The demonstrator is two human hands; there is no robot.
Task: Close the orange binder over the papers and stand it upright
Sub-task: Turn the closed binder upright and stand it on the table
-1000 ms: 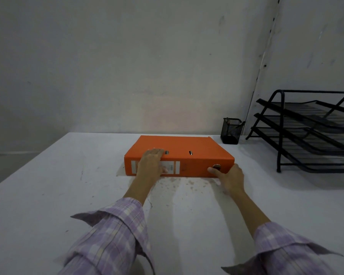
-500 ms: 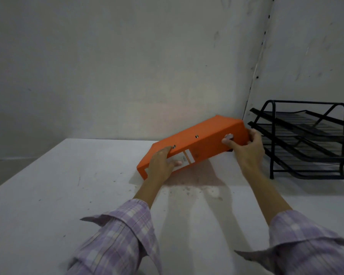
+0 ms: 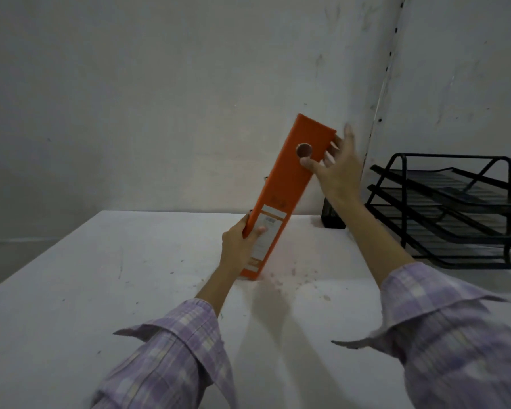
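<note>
The orange binder [image 3: 289, 184] is closed and nearly upright, leaning to the right, its lower end resting on the white table [image 3: 101, 276]. Its spine faces me, with a white label low down and a round finger hole near the top. My left hand [image 3: 239, 249] grips the lower part of the spine, thumb on the label. My right hand [image 3: 337, 166] holds the top right edge, thumb just under the finger hole and fingers spread behind the binder. The papers are hidden inside.
A black three-tier wire letter tray [image 3: 455, 211] stands at the right against the wall. A small black mesh cup [image 3: 332, 216] sits behind my right forearm. The wall corner runs just behind the binder.
The binder has swung from lying flat, through a shallow tilt, to almost vertical. My right hand raised its far end while my left hand stayed on the lower end as the pivot.
</note>
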